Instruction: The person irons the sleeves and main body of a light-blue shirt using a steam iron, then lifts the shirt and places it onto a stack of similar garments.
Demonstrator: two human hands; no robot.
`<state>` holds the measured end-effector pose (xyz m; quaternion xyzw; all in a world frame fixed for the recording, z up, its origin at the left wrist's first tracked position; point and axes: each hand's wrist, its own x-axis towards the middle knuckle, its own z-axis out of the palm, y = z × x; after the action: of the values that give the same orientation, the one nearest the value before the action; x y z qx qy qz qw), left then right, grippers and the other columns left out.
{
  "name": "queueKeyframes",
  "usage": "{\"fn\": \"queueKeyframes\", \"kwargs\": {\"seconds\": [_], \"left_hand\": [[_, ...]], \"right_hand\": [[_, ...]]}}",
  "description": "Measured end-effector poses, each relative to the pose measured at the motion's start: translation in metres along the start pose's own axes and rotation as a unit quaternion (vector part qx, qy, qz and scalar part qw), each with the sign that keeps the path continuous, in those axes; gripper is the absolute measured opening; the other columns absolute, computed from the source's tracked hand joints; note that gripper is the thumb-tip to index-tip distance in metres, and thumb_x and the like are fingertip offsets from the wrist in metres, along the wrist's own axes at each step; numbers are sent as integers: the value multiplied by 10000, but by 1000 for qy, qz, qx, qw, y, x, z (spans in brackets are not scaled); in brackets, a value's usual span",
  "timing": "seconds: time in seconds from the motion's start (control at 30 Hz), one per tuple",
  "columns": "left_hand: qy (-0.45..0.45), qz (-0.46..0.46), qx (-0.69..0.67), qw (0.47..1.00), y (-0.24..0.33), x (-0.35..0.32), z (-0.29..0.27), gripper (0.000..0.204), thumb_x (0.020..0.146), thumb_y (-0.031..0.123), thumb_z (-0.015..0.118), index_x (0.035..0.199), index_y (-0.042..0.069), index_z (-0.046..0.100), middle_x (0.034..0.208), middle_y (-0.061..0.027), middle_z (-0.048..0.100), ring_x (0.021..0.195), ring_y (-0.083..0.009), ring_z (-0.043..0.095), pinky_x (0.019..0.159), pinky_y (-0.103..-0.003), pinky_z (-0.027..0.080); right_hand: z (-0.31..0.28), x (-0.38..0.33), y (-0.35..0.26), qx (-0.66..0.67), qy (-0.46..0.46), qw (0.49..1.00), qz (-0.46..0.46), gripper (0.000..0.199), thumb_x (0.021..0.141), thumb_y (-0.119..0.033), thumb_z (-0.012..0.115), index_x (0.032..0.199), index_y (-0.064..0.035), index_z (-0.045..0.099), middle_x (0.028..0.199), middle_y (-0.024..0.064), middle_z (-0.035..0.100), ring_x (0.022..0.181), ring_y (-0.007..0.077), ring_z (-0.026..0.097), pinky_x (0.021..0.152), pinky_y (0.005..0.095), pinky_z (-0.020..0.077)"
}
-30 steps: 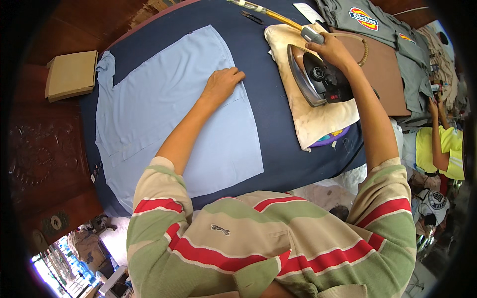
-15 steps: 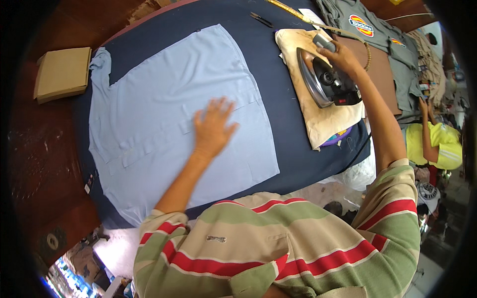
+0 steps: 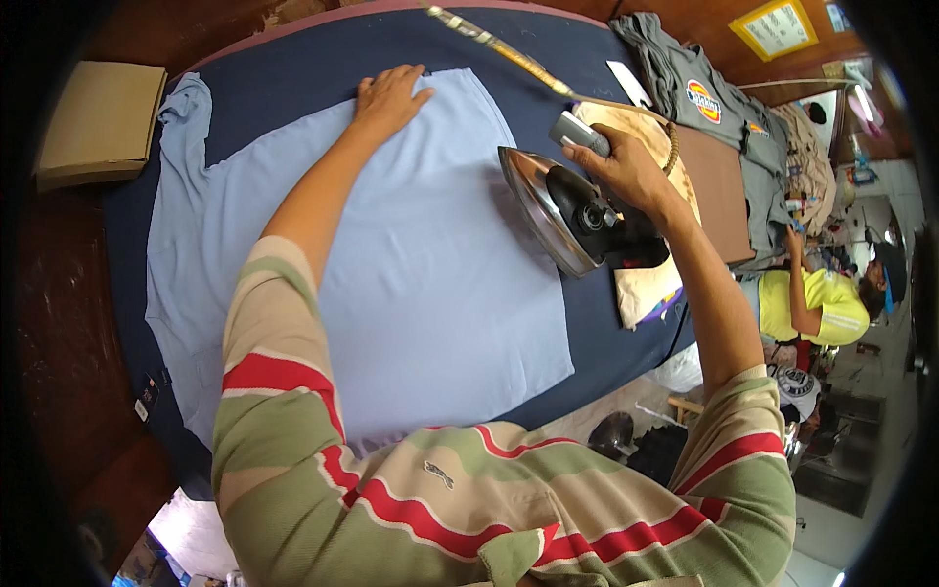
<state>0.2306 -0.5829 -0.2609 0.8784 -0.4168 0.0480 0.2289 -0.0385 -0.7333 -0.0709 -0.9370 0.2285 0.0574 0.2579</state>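
Note:
A light blue shirt (image 3: 391, 264) lies spread over a dark blue cloth, its sleeve end bunched at the far left. On the shirt's far edge rests my left hand (image 3: 391, 101), flat with the fingers stretched out. My right hand (image 3: 631, 171) is wrapped round the grey handle of an electric iron (image 3: 558, 210). The iron's tip reaches over the shirt's right side, while its rear is above the cream cloth pad (image 3: 641, 289). Whether its soleplate touches the shirt, I cannot tell.
A brown cardboard box (image 3: 103, 122) stands at the far left. Grey folded garments (image 3: 685, 88) lie at the far right beside a brown board (image 3: 712, 196). The iron's wrapped cord (image 3: 523, 64) stretches toward the back. Farther right, a person in a yellow top (image 3: 817, 303) works.
The iron has been moved left off the pad to the shirt's edge. My left hand has slid from the shirt's middle to its far edge, and the creases there look smoother.

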Motion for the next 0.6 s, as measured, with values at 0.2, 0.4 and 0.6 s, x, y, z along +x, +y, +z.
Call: {"fn": "queueKeyframes", "kwargs": {"seconds": [0.2,0.4,0.6], "left_hand": [[-20,-3,-5,1000,11,52,24,290,860,387,557,1056,185,626,1084,-33,602,1062,-217,539,875,-482,345],[33,8,25,999,-20,66,41,317,874,424,524,1084,198,600,1054,-36,623,1016,-230,576,828,-502,376],[91,49,3,995,-42,-37,-29,386,889,346,537,1229,165,544,1237,-43,552,1177,-226,472,967,-420,315]], "right_hand": [[3,28,-8,-34,40,999,-11,704,801,-484,634,1188,93,521,1035,274,622,963,335,633,848,353,479],[18,59,-53,-105,-58,986,-115,684,788,-434,687,1188,95,519,1005,252,636,895,281,648,797,329,492],[29,81,-36,-97,11,982,-163,712,758,-452,673,1203,83,522,1047,275,618,957,350,633,860,370,479]]}}
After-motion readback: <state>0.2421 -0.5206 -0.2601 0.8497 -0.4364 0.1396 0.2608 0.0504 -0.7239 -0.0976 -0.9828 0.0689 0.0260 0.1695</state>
